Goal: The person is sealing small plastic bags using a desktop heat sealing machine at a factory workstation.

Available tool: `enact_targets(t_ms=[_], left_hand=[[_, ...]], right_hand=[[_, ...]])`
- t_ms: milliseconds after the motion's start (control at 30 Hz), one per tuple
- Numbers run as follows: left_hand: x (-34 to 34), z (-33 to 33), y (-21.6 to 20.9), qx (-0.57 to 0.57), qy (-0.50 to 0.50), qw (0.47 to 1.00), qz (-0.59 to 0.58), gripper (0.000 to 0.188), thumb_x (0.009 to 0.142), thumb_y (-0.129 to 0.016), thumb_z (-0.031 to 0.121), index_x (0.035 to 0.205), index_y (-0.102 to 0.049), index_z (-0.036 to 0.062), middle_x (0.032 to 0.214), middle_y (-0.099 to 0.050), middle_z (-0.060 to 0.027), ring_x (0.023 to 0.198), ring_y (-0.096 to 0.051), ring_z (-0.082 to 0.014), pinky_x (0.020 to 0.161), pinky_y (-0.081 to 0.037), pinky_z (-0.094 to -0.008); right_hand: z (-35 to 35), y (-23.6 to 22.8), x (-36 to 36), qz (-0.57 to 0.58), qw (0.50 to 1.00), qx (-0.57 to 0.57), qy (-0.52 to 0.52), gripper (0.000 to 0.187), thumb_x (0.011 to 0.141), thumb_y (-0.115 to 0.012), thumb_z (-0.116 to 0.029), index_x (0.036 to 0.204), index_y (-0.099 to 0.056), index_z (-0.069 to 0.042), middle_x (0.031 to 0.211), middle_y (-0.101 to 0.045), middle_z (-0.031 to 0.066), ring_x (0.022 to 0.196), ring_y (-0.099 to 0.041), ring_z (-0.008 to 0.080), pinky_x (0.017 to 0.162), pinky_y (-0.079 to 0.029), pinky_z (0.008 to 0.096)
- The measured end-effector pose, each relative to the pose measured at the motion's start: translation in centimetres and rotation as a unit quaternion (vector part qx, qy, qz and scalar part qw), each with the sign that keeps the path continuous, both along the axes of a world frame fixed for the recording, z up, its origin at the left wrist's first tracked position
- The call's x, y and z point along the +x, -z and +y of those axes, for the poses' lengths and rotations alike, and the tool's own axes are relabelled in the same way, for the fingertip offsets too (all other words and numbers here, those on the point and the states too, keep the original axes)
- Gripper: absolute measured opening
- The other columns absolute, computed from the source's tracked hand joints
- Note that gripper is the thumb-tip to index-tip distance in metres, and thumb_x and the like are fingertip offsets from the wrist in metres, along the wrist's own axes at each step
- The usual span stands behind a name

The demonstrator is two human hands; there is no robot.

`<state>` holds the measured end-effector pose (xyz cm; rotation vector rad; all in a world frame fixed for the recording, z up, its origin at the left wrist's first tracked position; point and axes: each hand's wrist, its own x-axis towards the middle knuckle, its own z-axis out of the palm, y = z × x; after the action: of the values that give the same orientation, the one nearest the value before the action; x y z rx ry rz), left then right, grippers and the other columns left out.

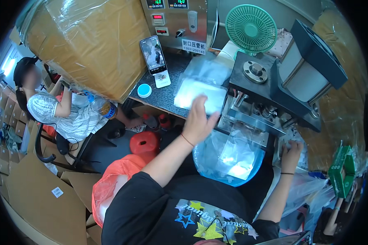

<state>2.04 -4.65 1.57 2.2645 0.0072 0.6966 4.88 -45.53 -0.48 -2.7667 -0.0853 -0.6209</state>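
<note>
Plastic pouches [187,94] lie stacked on the tabletop [162,98] left of the press [280,94], by our loosely open left hand [198,122]; our right hand [291,157] is curled, contents unclear, and a careless brush could slide slick pouches off the near edge.

The bags [187,92] lay on the table [165,99], between the phone [153,55] on the left and the press [286,98] on the right. The fan [251,30] stood behind the press, the tub [257,165] in front of it.
</note>
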Motion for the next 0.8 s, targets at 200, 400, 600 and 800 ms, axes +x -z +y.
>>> enact_targets(t_ms=[200, 400, 600, 800], left_hand=[[-2.4, 2.9, 2.3, 0.341, 0.082, 0.936, 0.016, 0.051, 0.091, -0.066, 0.023, 0.136, -0.051, 0.0056, 0.139, -0.052, -0.0196, 0.127, -0.050, -0.0390, 0.105, -0.039, -0.0515], [-4.5, 1.4, 0.6, -0.090, 0.154, 0.982, 0.063, 0.016, 0.092, -0.065, 0.013, 0.102, -0.067, 0.0019, 0.089, -0.068, -0.0152, 0.083, -0.067, -0.0275, 0.075, -0.052, -0.0338], [-6.4, -3.8, -1.2, -0.105, 0.296, 0.939, 0.143, 0.009, 0.091, -0.066, 0.011, 0.094, -0.069, 0.0033, 0.080, -0.069, -0.0082, 0.074, -0.066, -0.0144, 0.071, -0.051, -0.0271], [-7.2, -6.5, 1.8, -0.381, 0.420, 0.766, 0.303, 0.021, 0.100, -0.061, 0.019, 0.105, -0.067, -0.0003, 0.096, -0.071, -0.0056, 0.087, -0.067, -0.0127, 0.081, -0.054, -0.0287]], right_hand=[[1.7, -1.8, -1.6, -0.056, 0.990, 0.126, -0.004, 0.024, 0.088, -0.068, -0.008, 0.110, -0.061, 0.001, 0.099, -0.061, 0.0175, 0.088, -0.060, 0.0333, 0.081, -0.049, 0.0387], [7.1, -5.5, -5.8, -0.055, 0.972, 0.175, -0.148, 0.015, 0.094, -0.061, -0.011, 0.103, -0.061, 0.001, 0.093, -0.062, 0.0147, 0.081, -0.059, 0.0264, 0.075, -0.047, 0.0353], [12.4, -9.4, -6.5, 0.001, 0.925, 0.249, -0.286, 0.012, 0.088, -0.068, -0.009, 0.094, -0.063, 0.000, 0.089, -0.063, 0.0112, 0.081, -0.059, 0.0225, 0.073, -0.046, 0.0330], [11.2, -9.9, -6.0, 0.025, 0.929, 0.145, -0.338, 0.013, 0.092, -0.062, -0.013, 0.093, -0.064, 0.000, 0.086, -0.063, 0.0124, 0.075, -0.058, 0.0273, 0.071, -0.047, 0.0352]])
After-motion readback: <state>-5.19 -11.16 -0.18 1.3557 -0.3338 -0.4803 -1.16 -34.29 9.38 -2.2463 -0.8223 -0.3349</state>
